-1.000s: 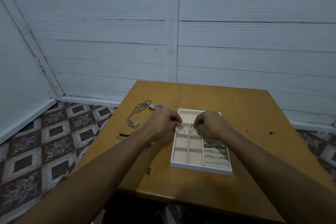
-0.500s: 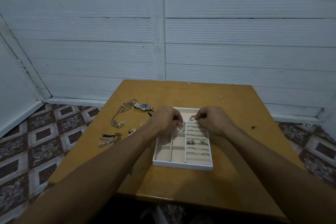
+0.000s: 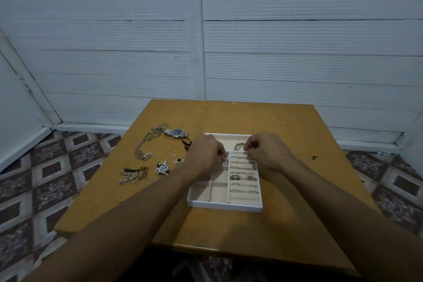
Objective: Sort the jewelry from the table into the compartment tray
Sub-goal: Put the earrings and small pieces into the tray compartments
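Pinching a small silver piece (image 3: 226,162) with the left hand (image 3: 206,155) over a small compartment of the white tray (image 3: 224,206). Curling the right hand (image 3: 267,151) at the far end of the ring rows (image 3: 242,196), just beside silver bangles (image 3: 239,146); cannot tell whether grasping anything. Loose on the counter (image 3: 229,117), left of the tray: 1 watch (image 3: 177,132), 1 long chain (image 3: 146,142), 1 chain bracelet (image 3: 131,176), 1 beaded brooch (image 3: 162,168).

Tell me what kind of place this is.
Probably a plain room in a home: white ribbed wall panels, a patterned tiled floor, and a small wooden table bearing a white compartment tray and loose jewelry.
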The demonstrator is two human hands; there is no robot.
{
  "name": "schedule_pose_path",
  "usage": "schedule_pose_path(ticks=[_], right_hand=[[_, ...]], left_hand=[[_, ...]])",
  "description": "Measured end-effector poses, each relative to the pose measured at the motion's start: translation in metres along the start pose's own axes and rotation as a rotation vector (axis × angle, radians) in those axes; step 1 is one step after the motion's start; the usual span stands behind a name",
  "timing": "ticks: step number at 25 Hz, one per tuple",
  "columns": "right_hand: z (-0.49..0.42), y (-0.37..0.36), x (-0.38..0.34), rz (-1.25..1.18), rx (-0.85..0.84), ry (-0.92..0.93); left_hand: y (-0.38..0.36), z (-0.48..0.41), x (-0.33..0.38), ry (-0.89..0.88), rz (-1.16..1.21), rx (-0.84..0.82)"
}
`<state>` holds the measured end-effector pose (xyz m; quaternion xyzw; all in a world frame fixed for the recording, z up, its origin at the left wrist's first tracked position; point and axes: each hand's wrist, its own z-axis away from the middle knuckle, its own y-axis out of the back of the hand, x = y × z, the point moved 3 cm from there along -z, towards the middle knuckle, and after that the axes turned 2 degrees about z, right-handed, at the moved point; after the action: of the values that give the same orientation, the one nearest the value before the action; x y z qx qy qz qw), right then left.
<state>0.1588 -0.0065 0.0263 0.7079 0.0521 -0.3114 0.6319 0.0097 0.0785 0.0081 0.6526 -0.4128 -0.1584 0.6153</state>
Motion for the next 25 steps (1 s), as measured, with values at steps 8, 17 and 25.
schedule_pose_path(ticks=[8, 17, 25], right_hand=[[0.003, -0.002, 0.0, 0.032, -0.003, -0.004], [0.002, -0.021, -0.037, -0.014, -0.037, 0.038], [-0.005, -0.075, -0.119, 0.051, -0.124, 0.182]], left_hand=[[-0.004, 0.002, -0.005, -0.001, -0.015, 0.069], [0.015, 0.031, -0.044, 0.062, 0.142, 0.166], [0.046, 0.09, -0.123, 0.158, 0.113, 0.229]])
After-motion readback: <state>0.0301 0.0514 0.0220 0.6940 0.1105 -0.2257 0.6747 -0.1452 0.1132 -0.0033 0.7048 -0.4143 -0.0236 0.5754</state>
